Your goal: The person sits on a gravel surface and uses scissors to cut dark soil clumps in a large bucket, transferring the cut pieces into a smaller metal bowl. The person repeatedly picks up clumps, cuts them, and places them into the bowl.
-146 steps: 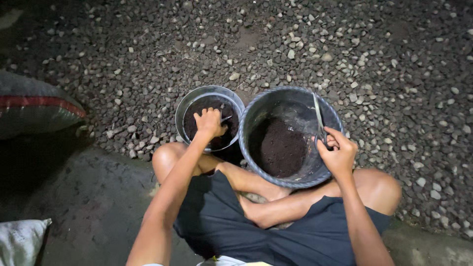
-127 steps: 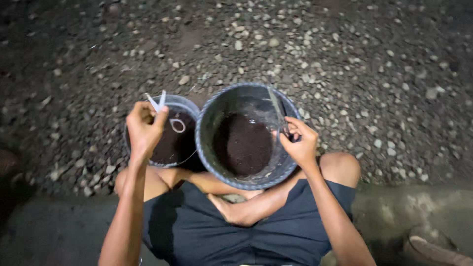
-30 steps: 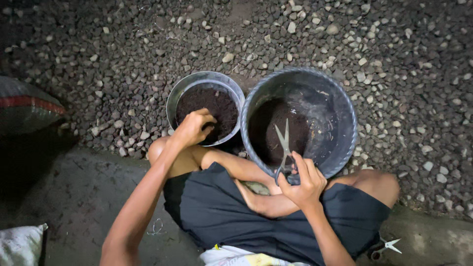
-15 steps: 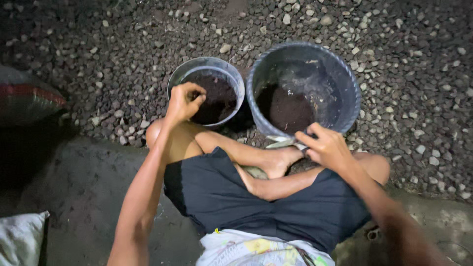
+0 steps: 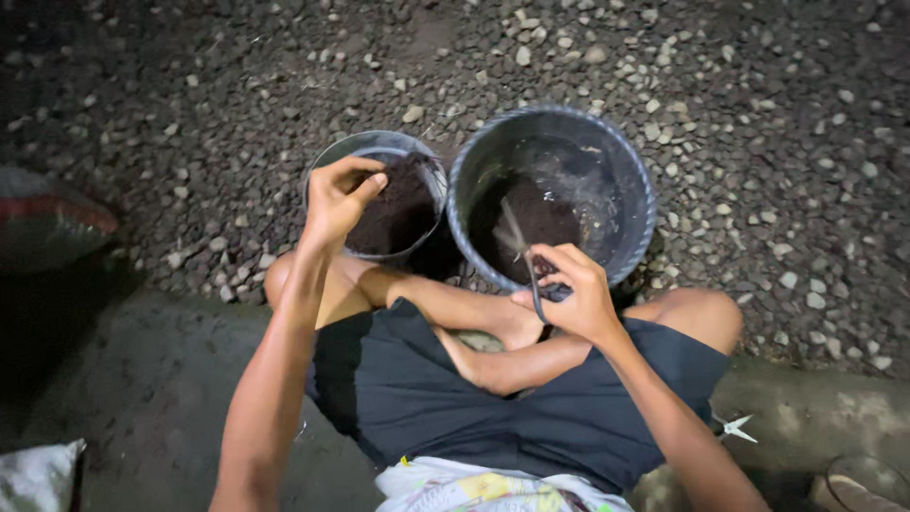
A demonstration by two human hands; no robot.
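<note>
Now sitting cross-legged on gravel. Left hand pinching at soil in small pot; right hand gripping scissors, blades reaching into big bucket. Likely mid-filling; next move needing a steady grip.

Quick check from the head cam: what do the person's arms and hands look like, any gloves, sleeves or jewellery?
Both arms are bare from the frame's edge to the fingertips, with no sleeve in view. The left hand and right hand wear no gloves. No watch, ring or wristband shows on either one, though the light is dim. Clothing appears only lower down: dark shorts and a pale patterned shirt hem.
</note>
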